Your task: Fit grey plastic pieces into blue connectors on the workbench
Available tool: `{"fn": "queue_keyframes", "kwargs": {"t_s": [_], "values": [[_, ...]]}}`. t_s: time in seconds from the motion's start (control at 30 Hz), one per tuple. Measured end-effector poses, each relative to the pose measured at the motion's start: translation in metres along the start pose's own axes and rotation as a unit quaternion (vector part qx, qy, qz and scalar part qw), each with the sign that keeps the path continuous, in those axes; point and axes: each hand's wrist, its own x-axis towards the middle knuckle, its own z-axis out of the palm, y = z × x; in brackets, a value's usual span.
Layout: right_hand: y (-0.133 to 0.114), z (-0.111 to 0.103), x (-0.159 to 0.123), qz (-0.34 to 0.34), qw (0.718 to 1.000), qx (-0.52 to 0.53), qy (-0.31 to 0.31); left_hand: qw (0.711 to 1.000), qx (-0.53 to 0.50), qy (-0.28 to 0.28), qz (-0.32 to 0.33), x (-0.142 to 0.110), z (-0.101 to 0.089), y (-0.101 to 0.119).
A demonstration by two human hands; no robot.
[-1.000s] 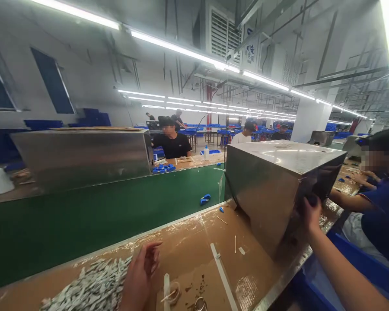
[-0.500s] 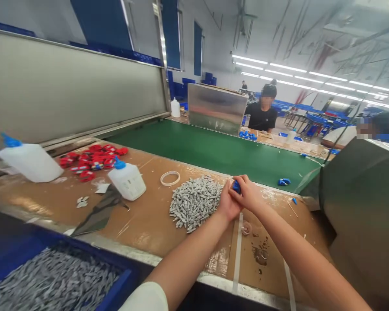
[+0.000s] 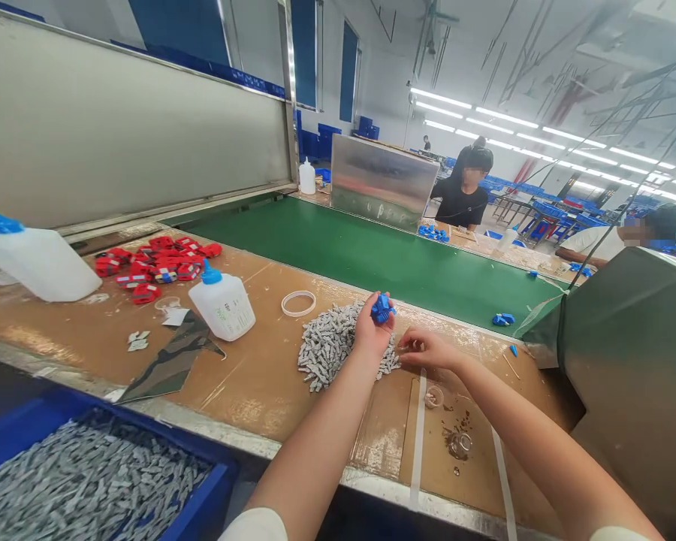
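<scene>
My left hand is closed around a small blue plastic part, held up above the far right side of a pile of small grey plastic pieces. Low at the right edge of that pile is my right hand, its fingers curled and its fingertips by the outermost grey pieces. Whether a piece sits between those fingertips is too small to make out. A gap separates the two hands.
Left of the pile are a tape ring, a white bottle, red parts and a larger bottle. Beyond runs a green conveyor belt carrying blue parts. A blue bin of grey pieces stands front left. Co-workers sit across.
My hands have parted. The left has moved up and left with the blue part, while the right has let go of it and dropped to the pile's right edge. The view shifted slightly.
</scene>
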Motion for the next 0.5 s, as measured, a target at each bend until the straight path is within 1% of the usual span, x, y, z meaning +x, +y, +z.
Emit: {"fn": "queue_keyframes", "kwargs": {"t_s": [0.07,0.13,0.23,0.3,0.33,0.37,0.4,0.43,0.47,0.5], "values": [[0.000,0.013,-0.006,-0.012,0.999,0.037,-0.032,1.000,0.021,-0.012,-0.019,0.002,-0.001,-0.008],[-0.001,0.021,-0.008,-0.045,0.997,0.026,-0.052,0.997,0.048,-0.039,-0.042,0.003,-0.004,-0.017],[0.002,0.028,-0.010,-0.090,0.993,-0.060,-0.052,0.991,0.105,-0.071,-0.050,0.004,-0.009,-0.028],[0.006,0.029,-0.013,-0.089,0.988,-0.126,-0.031,0.982,0.172,-0.075,-0.029,0.006,-0.013,-0.035],[0.009,0.029,-0.016,-0.082,0.985,-0.149,-0.018,0.971,0.224,-0.078,-0.009,0.007,-0.015,-0.038],[0.012,0.028,-0.021,-0.073,0.984,-0.163,-0.004,0.953,0.288,-0.089,0.019,0.008,-0.017,-0.041],[0.015,0.027,-0.027,-0.061,0.983,-0.172,0.012,0.924,0.362,-0.111,0.053,0.009,-0.019,-0.044],[0.018,0.025,-0.036,-0.046,0.983,-0.176,0.032,0.882,0.440,-0.142,0.095,0.010,-0.021,-0.047],[0.021,0.021,-0.046,-0.026,0.982,-0.179,0.057,0.826,0.516,-0.179,0.139,0.012,-0.024,-0.051],[0.023,0.018,-0.059,-0.004,0.980,-0.176,0.088,0.761,0.585,-0.216,0.178,0.013,-0.026,-0.054]]}}
